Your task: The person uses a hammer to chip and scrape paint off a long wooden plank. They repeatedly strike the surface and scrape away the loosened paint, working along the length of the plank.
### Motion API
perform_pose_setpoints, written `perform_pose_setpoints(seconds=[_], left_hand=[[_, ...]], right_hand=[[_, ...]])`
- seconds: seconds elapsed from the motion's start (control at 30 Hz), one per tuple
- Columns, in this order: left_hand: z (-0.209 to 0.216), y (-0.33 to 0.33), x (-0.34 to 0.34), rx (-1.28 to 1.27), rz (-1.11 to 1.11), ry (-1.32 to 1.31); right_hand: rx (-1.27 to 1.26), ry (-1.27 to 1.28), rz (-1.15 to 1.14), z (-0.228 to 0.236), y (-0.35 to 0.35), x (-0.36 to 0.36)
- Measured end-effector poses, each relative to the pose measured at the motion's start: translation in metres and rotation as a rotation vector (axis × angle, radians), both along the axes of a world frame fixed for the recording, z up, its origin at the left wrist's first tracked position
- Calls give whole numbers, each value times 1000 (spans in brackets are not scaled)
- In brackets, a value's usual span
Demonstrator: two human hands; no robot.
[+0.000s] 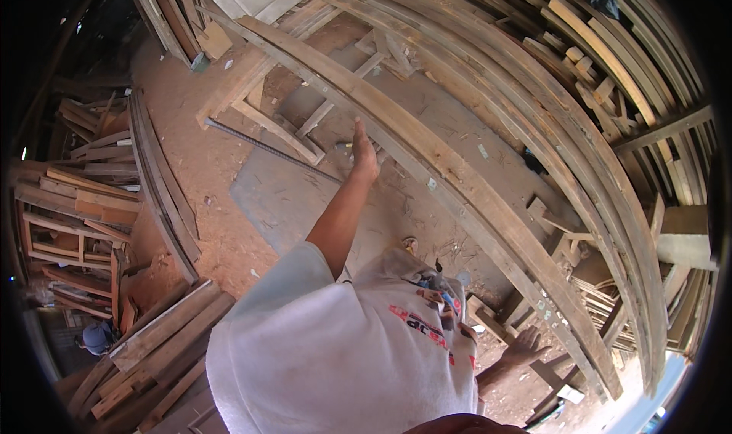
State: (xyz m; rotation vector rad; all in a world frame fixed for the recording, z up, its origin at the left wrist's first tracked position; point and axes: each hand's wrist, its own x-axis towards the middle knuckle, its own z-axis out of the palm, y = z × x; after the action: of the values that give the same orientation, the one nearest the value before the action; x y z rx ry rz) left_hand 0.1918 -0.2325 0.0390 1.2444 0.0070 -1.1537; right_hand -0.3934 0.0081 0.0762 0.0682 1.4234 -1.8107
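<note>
Left hand point(364, 156) gripped the edge of a long, rough-sawn, nail-studded plank point(457, 186); right hand point(526, 348) hung open, empty, beside stacked timber point(610, 68)

dirt floor point(213, 167) of reddish earth, strewn with wood chips. lying on it: a grey flat sheet point(282, 194) at centre; a thin metal rod point(267, 150) along the sheet's upper edge; a wooden frame point(259, 102) of nailed boards beyond the rod; a long plank point(457, 190) running diagonally from upper left to lower right; stacked boards point(152, 350) at lower left; a curved pile of planks point(164, 182) on the left.
</note>
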Motion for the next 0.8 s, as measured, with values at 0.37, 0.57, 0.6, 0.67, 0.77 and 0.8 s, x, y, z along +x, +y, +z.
perform_pose_setpoints(seconds=[0.37, 0.57, 0.6, 0.67, 0.77, 0.8], left_hand=[[54, -27, -28, 253, -134, -215], [-27, 19, 18, -139, -187, -229], [-27, 17, 16, -127, -216, -316], [3, 9, -9, -133, -220, -327], [8, 15, 27, -143, -380, -171], [10, 10, 35, -141, -427, -134]], right_hand=[[-84, -47, 23, -19, -15, 0], [-4, 129, -135, -9, -43, -12], [36, 96, -165, -8, -41, -15], [72, 81, -236, -4, -46, -6], [105, 8, -201, -25, -33, -12], [82, 11, -215, -27, -33, -7]])
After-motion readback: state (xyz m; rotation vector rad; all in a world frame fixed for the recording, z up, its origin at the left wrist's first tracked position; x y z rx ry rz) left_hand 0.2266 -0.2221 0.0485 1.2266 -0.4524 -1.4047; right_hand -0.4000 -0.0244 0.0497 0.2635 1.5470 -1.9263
